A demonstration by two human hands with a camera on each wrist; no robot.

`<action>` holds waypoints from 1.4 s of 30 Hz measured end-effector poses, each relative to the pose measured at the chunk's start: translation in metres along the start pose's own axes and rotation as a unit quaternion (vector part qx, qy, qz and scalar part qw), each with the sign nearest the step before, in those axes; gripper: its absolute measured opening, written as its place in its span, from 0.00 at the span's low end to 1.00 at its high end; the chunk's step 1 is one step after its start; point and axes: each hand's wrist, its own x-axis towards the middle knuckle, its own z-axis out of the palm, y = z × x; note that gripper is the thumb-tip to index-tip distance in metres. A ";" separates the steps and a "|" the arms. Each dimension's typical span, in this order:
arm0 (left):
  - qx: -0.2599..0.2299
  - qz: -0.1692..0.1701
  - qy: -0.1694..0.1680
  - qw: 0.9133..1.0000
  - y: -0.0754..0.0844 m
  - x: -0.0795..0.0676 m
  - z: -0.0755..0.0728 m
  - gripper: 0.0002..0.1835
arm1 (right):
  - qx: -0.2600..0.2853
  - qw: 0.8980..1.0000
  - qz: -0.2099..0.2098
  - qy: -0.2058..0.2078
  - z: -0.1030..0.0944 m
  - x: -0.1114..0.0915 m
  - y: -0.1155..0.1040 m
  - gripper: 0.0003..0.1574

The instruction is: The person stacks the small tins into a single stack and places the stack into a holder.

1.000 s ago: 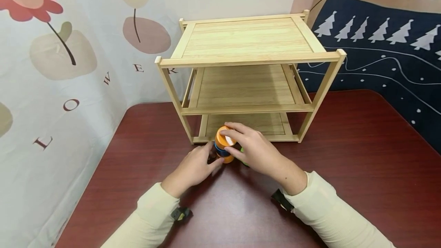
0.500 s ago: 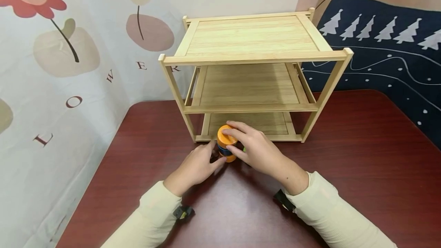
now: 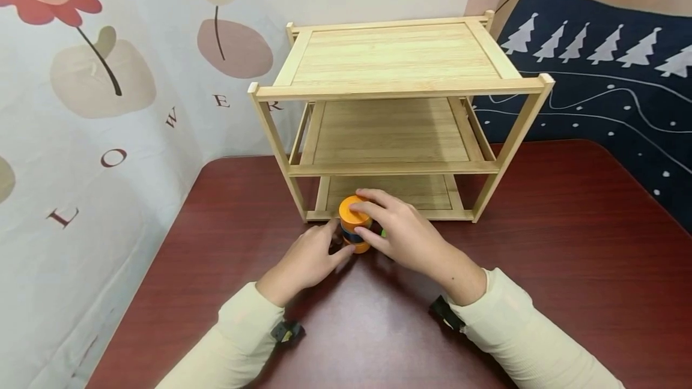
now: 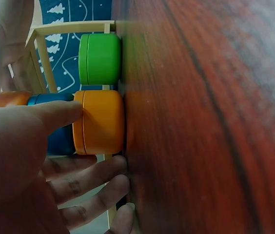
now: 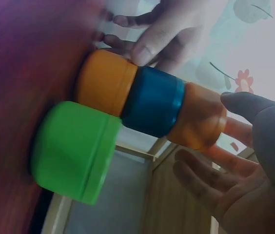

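Observation:
Three small round lidded tins stand stacked on the table: a lower orange tin [image 4: 103,122], a dark blue tin [image 5: 153,101] and an upper orange tin [image 3: 354,211]. My left hand [image 3: 303,263] holds the lower one low down, its thumb on the lid edge and its fingers around the far side. With thumb and fingers, my right hand [image 3: 405,233] grips the upper orange tin at the top. A green tin [image 5: 76,151] stands right beside the stack, mostly hidden behind my right hand in the head view.
Just behind the stack rises a three-tier wooden shelf [image 3: 400,86], its bottom front rail near my fingers. The dark red table [image 3: 567,269] extends to both sides. Printed fabric [image 3: 157,29] hangs behind and at the left.
The upper orange tin, tilted with a bright glare on its lid a second ago, now sits more level on the blue tin. Both hands have stayed nearly in place.

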 end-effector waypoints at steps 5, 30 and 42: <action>-0.003 0.000 0.005 1.000 0.000 -0.001 -0.001 0.21 | -0.017 1.000 0.003 0.000 -0.008 0.000 -0.002 0.22; -0.015 -0.011 -0.002 1.000 0.001 0.000 0.001 0.22 | -0.032 0.995 0.075 -0.058 -0.027 -0.012 0.010 0.13; -0.018 -0.013 0.010 1.000 0.001 -0.001 0.002 0.21 | -0.049 0.992 0.072 -0.096 -0.024 -0.026 0.024 0.15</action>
